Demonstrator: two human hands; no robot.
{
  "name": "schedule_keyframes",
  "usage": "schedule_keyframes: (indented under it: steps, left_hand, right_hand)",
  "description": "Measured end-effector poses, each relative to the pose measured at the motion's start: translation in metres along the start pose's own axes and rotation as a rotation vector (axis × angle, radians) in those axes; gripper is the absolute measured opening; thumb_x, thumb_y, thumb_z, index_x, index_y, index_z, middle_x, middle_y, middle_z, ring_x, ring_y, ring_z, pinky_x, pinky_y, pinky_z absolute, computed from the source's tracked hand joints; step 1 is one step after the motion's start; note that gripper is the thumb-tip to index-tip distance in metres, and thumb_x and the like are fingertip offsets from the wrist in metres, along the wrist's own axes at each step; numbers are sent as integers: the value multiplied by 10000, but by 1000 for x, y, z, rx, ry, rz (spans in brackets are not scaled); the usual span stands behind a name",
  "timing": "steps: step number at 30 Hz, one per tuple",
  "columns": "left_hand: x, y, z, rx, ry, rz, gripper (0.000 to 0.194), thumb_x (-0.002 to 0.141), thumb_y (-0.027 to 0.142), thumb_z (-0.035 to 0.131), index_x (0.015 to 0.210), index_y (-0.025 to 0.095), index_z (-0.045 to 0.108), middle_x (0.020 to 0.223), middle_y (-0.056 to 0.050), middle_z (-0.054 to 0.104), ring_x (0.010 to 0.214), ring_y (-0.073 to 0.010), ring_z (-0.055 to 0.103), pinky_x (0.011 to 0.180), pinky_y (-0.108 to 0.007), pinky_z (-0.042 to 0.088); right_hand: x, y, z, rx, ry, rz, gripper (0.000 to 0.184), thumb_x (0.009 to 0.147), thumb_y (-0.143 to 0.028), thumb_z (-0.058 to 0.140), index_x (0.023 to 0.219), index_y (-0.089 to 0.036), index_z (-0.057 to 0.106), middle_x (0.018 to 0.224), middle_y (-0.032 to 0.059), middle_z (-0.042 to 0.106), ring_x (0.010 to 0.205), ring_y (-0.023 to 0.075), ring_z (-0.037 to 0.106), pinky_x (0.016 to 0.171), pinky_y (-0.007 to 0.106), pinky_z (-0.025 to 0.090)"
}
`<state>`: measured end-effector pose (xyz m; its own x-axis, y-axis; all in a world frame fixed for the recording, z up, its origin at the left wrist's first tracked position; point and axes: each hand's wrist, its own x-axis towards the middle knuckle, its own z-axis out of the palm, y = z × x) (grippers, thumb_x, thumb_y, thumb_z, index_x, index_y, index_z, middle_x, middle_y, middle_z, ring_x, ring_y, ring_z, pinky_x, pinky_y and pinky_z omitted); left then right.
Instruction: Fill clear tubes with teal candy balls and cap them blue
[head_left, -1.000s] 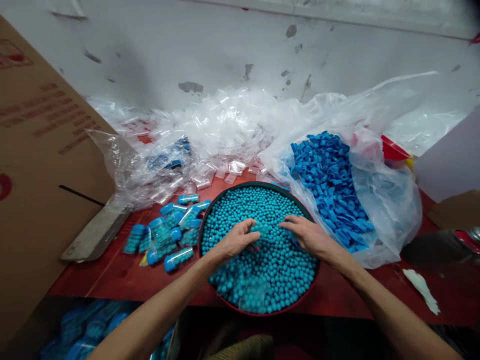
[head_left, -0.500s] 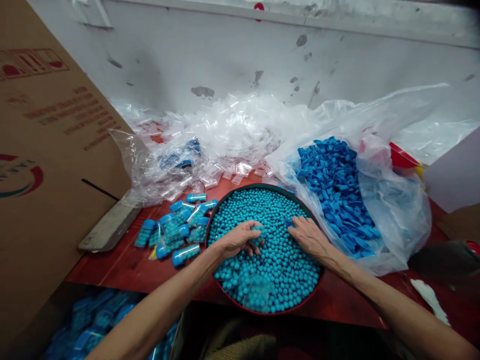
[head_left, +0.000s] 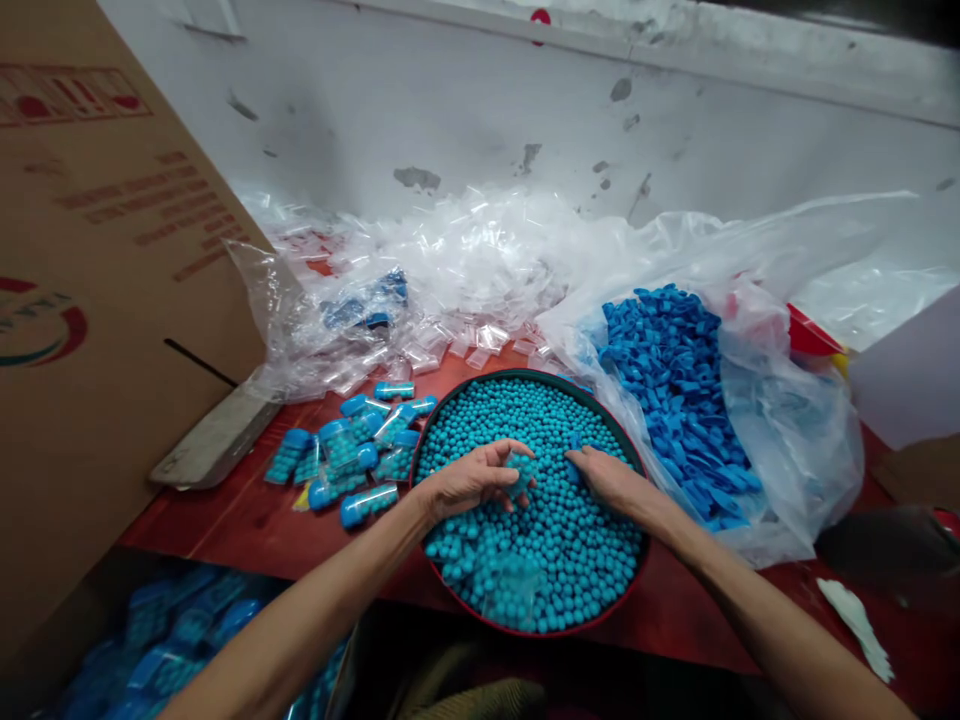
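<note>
Your left hand point(head_left: 480, 478) curls its thumb and fingers around a clear, bead-filled container point(head_left: 519, 472) above the basin point(head_left: 640, 560) of blue beads point(head_left: 555, 540). Your right hand point(head_left: 604, 478), at the basin's two o'clock, pinches a blue cap point(head_left: 574, 443). Filled containers point(head_left: 341, 450) lie at ten o'clock from your left hand.
</note>
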<state>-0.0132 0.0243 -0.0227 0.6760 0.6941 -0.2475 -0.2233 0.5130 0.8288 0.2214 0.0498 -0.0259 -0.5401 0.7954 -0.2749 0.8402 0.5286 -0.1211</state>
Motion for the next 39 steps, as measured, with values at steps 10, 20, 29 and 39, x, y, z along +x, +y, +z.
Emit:
schedule_keyframes:
  steps: [10,20,29,39]
  left_hand:
    - [5,-7,-4,54,125,91,383,718,339,568,1024,177,406,815,-54,578,593,-130,589,452,-181,389]
    - [3,-5,9,264,196,228,381,721,251,564,1076,203,432,806,1,513,587,-70,490,517,-179,415]
    - [-6,0,26,361,187,173,482,734,223,502,1199,237,379,735,10,497,501,-83,505,427,-191,403]
    - [-5,-9,33,426,266,213,281,772,245,449,1050,208,430,621,55,423,383,-51,461,351,-155,347]
  right_hand:
    - [1,-19,-19,187,210,59,114,813,-232,414,865,-170,493,744,39,532,686,156,495,614,256,354]
    - [7,-44,-31,1300,-78,4,328,758,-461,476,634,-166,402,489,-65,388,409,45,315,397,180,242]
    - [4,-31,-27,1641,-481,-4,248,764,-381,516,718,-198,354,427,-119,317,309,15,160,321,144,157]
    - [9,-29,-16,1736,-602,-83,208,787,-370,497,776,-193,388,372,-138,279,279,20,151,316,145,349]
